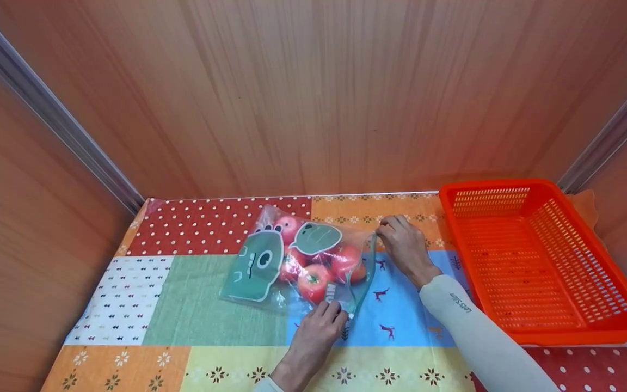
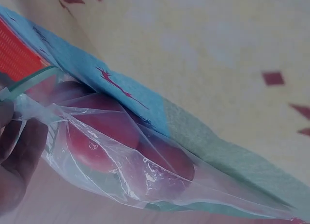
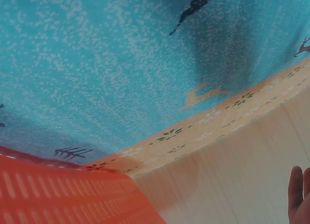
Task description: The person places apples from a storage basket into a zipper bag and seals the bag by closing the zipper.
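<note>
A clear plastic zip bag (image 1: 305, 307) printed with green cartoon figures lies on the cloth with several round red fruits (image 1: 313, 282) inside. Its green-edged mouth (image 1: 370, 272) faces right and gapes a little. My left hand (image 1: 316, 335) pinches the near end of that mouth between thumb and fingers. At the far end, my right hand (image 1: 405, 245) pinches the corner of the green edge. The left wrist view shows the fruits (image 2: 104, 136) through creased plastic, beside the left fingers (image 2: 31, 149). In the right wrist view only some right fingertips (image 3: 296, 190) show, at the lower right.
A red-orange plastic basket (image 1: 542, 326) with slotted walls stands to the right, beside my right forearm. Patchwork cloth (image 1: 215, 277) covers the table. Wood-grain panels (image 1: 313, 98) rise at the back and both sides.
</note>
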{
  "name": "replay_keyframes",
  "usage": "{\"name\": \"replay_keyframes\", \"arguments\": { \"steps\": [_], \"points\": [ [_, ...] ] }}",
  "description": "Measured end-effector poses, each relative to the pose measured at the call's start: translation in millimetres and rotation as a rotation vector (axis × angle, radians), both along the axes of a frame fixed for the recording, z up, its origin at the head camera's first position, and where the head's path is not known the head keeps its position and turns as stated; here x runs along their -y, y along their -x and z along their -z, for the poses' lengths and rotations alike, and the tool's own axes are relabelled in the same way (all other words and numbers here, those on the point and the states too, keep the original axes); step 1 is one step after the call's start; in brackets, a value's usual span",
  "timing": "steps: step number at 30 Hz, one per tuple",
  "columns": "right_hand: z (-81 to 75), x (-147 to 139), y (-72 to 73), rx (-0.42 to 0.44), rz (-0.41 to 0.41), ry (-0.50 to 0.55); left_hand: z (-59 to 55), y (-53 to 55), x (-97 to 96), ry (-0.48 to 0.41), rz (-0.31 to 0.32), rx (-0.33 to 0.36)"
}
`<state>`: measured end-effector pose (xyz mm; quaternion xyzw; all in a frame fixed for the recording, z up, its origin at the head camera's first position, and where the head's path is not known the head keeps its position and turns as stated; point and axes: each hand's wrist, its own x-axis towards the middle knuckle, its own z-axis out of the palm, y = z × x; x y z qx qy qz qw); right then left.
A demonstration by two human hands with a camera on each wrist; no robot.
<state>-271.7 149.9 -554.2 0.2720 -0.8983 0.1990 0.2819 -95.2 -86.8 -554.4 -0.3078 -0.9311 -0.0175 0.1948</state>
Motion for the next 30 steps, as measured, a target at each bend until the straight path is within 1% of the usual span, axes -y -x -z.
{"name": "replay_keyframes", "arguments": {
  "steps": [2,6,9,14,16,20,24,30],
  "points": [
    [-0.6,-0.6,-0.1,0.001,0.002,-0.008,0.0,-0.1,1.3,-0.014,0.004,-0.01],
    [-0.4,-2.8,0.2,-0.034,-0.001,-0.033,-1.6,-0.6,4.9,-0.069,0.015,0.006],
    [0.2,-4.2,0.3,-0.089,-0.003,-0.061,-1.7,-0.5,8.9,-0.138,0.024,0.019],
    [0.4,-5.2,-0.6,-0.163,0.008,-0.132,0.5,0.2,14.9,-0.255,0.018,-0.009],
    [-0.2,-5.7,-1.4,-0.18,0.01,-0.149,0.1,0.5,16.2,-0.3,0.009,-0.024],
    [-3.7,-6.7,-4.6,-0.185,-0.005,-0.152,-1.9,1.2,18.9,-0.388,-0.014,-0.055],
    [-8.4,-7.6,-9.0,-0.182,-0.022,-0.159,-4.8,1.7,22.8,-0.457,-0.043,-0.091],
    [-14.3,-10.2,-14.9,-0.204,-0.017,-0.189,-12.4,2.9,27.8,-0.548,-0.088,-0.122]
  ]
}}
